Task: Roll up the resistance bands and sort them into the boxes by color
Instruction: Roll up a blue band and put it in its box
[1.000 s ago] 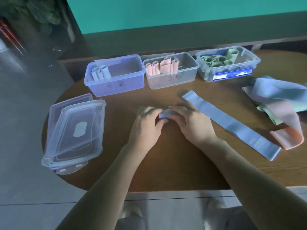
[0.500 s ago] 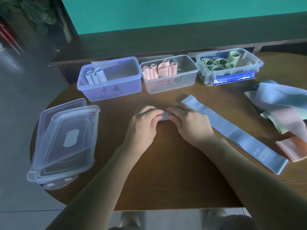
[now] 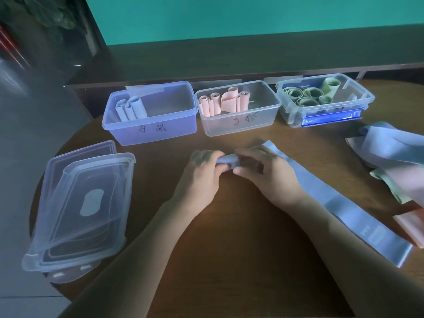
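Lids (image 3: 75, 210) left, loose bands (image 3: 390, 154) right

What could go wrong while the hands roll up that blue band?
The roll is small, pinched between the left hand and right hand; if a finger slips, the blue band could spring open. Its long tail lies near the loose pile of bands and might snag it.

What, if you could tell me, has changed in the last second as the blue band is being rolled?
Little: the left hand and right hand keep their grip on the rolled end of the flat blue resistance band, the roll now slightly lifted. The three clear plastic boxes and stacked lids are unchanged.
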A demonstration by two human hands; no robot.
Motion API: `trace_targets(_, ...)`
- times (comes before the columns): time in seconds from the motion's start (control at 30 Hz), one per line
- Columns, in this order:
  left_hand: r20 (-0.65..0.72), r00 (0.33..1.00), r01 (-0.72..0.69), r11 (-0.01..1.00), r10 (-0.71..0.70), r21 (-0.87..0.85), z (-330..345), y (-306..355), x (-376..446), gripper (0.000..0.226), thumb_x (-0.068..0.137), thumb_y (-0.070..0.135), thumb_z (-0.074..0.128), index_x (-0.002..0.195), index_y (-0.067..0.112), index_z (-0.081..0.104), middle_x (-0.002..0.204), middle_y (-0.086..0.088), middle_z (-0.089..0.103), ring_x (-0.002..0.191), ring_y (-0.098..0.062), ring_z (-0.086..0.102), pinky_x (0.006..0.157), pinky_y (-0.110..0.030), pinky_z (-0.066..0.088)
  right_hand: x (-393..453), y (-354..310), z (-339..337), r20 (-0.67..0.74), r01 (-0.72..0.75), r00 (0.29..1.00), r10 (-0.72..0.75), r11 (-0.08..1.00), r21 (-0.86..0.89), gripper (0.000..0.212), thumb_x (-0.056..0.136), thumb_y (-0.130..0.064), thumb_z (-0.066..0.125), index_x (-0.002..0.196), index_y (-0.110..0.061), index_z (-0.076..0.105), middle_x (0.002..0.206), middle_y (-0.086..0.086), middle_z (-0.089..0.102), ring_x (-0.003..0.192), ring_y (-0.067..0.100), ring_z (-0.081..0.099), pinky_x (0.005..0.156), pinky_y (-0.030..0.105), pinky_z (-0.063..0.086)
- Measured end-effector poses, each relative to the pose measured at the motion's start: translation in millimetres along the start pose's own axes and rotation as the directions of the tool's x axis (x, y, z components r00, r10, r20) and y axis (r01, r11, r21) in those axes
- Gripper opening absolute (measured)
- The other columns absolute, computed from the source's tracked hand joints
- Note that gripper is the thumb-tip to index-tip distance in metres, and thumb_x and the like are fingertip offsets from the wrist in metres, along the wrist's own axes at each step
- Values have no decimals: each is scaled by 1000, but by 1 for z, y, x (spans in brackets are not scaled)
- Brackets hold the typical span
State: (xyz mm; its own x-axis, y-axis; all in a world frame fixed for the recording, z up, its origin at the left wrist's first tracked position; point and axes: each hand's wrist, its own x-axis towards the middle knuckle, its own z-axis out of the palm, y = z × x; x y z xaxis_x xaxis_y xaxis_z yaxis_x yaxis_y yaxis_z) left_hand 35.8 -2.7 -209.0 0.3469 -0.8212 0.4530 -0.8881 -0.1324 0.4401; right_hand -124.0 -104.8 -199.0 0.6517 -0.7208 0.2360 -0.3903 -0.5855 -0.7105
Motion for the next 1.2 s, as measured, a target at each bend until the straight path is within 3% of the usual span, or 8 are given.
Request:
trace_targets(0.1,-21,1000,14,998,-15,-65,-6,1,-6,22,94,13,70,114,5,70,102,-9,69,94,-28,63,84,-23,43,-2,-4,-4,2,-28,1000,28,965,261,31,86,-30,78,116,-35,72,108,-15,68,79,14,59,76,19,48)
trace_targets(0.2,-34,999,19,992,-24,-128,-16,6,-14,22,97,19,64,113,6,70,101,-8,71,93,-27,67,82,-34,54,-4,-17,-9,81,-124,992,97,882,455,24,89,-24,76,110,-34,72,91,-5,75,79,13,67,67,18,50)
trace_targets(0.4,10,990,136,960,-138,-245,-69,-3,0,20,101,27,60,113,14,69,91,3,69,79,-9,61,68,-22,48,24,-70,-14,145,-31,988,-50,862,506,21,93,-10,68,110,-24,68,91,-16,74,69,-3,65,60,19,52)
trace_targets(0.57,-48,987,138,956,-156,-260,-125,-30,27,24,97,30,66,115,16,71,97,8,70,91,-3,62,76,-19,51,73,-119,-8,173,76,972,-159,910,407,16,96,-11,66,112,-15,66,96,0,71,63,3,65,66,11,49)
trace_targets(0.7,-105,974,177,962,-202,-209,-151,-69,53,27,95,32,69,117,17,72,101,7,73,86,1,61,73,-4,42,119,-151,12,171,164,958,-229,930,329,12,98,-11,65,108,-16,65,90,-10,69,69,3,70,64,13,51)
trace_targets(0.8,-178,952,222,963,-248,-155,-162,-100,72,25,94,34,69,114,18,73,104,8,73,91,-5,61,80,-18,45,160,-160,30,141,231,954,-263,950,208,11,97,-9,65,97,-19,68,82,-4,70,69,4,69,69,21,54)
trace_targets(1.0,-134,931,342,940,-339,2,-160,-161,83,27,100,31,58,118,16,72,114,-2,70,93,-9,57,73,-17,38,225,-154,70,245,249,948,-202,952,-179,16,94,-12,61,96,-15,76,81,0,67,76,20,60,67,26,40)
trace_targets(1.2,-67,926,370,928,-373,-53,-144,-183,86,29,102,34,54,117,18,73,123,1,69,100,-6,56,76,-9,35,265,-138,107,293,159,953,-74,947,-278,11,91,-24,66,101,-27,70,96,0,73,91,21,67,86,39,57)
